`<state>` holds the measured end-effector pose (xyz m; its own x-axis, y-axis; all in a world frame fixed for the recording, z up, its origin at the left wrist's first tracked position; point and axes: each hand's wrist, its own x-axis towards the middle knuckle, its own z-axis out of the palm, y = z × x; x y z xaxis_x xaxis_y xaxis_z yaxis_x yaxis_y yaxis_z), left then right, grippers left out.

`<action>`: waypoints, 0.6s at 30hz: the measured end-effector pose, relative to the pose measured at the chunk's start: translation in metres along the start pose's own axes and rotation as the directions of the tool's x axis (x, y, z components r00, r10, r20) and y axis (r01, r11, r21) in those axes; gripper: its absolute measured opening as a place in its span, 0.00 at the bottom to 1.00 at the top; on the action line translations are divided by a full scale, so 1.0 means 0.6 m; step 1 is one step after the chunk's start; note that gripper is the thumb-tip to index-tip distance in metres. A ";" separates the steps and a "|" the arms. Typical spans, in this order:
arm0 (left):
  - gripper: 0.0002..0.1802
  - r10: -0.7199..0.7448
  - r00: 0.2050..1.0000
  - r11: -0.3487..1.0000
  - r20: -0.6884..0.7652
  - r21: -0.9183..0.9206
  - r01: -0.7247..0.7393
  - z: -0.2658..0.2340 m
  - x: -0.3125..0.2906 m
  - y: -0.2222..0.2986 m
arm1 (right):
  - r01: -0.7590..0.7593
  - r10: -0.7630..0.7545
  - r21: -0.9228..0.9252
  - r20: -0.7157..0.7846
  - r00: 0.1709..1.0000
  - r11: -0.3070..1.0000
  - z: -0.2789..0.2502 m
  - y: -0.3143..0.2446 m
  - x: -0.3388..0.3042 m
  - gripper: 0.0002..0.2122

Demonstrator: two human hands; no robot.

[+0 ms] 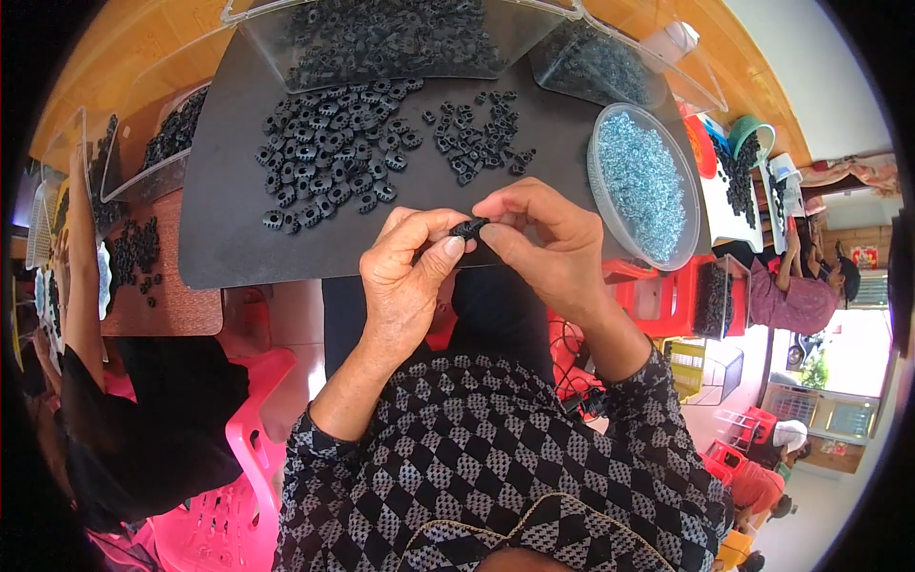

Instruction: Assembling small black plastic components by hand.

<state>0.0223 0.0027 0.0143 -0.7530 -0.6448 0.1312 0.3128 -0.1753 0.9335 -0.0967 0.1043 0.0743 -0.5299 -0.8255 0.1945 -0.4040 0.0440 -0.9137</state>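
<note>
While our left hand [405,272] and right hand [548,243] meet just below the near edge of the black mat [224,238], we pinch one small black toothed part [469,228] between them. Left thumb and forefinger close on its left end, right fingertips close on its right end; both hands curl tight around it, nothing else held. The part looks matte black, stubby, ridged like a tiny gear; finer detail is too small to tell.

On the mat, up and left of the held part, lies a big loose pile of black ring parts [329,153]. A smaller scatter of black bits [477,138] lies up from the hands, right of that pile. At the mat's right edge sits a round clear bowl [599,205] full of shiny silver-blue washers [643,181]. At the mat's far edge stand a clear bin [262,52] of black parts and a second clear bin [701,81] to its right.

Left of the mat, another person's arm [81,276] reaches over a brown table [186,296] with more black parts. Below the mat's left corner is a pink plastic stool [253,439]. Right of the mat, a red crate [658,296] and another seated person [801,291]. Bright doorway further right. Our sleeves [496,448] show a black-and-grey check.
</note>
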 end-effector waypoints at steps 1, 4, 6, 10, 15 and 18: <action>0.09 0.015 1.000 1.000 -0.002 -0.023 -0.015 0.001 0.000 -0.001 | 0.011 -0.011 -0.053 0.007 1.000 0.999 0.000 -0.003 0.001 0.09; 0.09 0.039 0.999 0.999 -0.013 -0.027 -0.040 0.003 0.000 -0.003 | 0.003 -0.003 -0.030 -0.002 1.000 1.000 0.000 -0.004 0.001 0.08; 0.09 0.044 0.999 0.999 -0.012 -0.008 -0.044 0.001 -0.001 -0.006 | -0.004 0.004 -0.045 -0.008 1.000 0.999 0.001 -0.008 0.000 0.08; 0.10 0.130 0.991 0.989 -0.029 0.072 -0.128 0.004 0.000 -0.008 | 0.064 -0.067 -0.185 -0.007 0.998 0.981 0.001 -0.009 -0.001 0.08; 0.09 0.161 0.987 0.977 -0.026 0.148 -0.156 0.004 -0.001 -0.002 | -0.031 0.045 -0.194 0.067 0.997 0.980 -0.006 -0.017 0.004 0.08; 0.08 0.189 0.982 0.966 -0.024 0.184 -0.182 0.004 0.000 0.002 | -0.042 0.063 -0.202 0.100 0.993 0.978 -0.010 -0.020 0.008 0.07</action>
<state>0.0216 0.0043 0.0164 -0.6658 -0.6843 0.2974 0.3328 0.0844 0.9392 -0.0988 0.1035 0.0883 -0.4770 -0.8732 0.0997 -0.5237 0.1913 -0.8301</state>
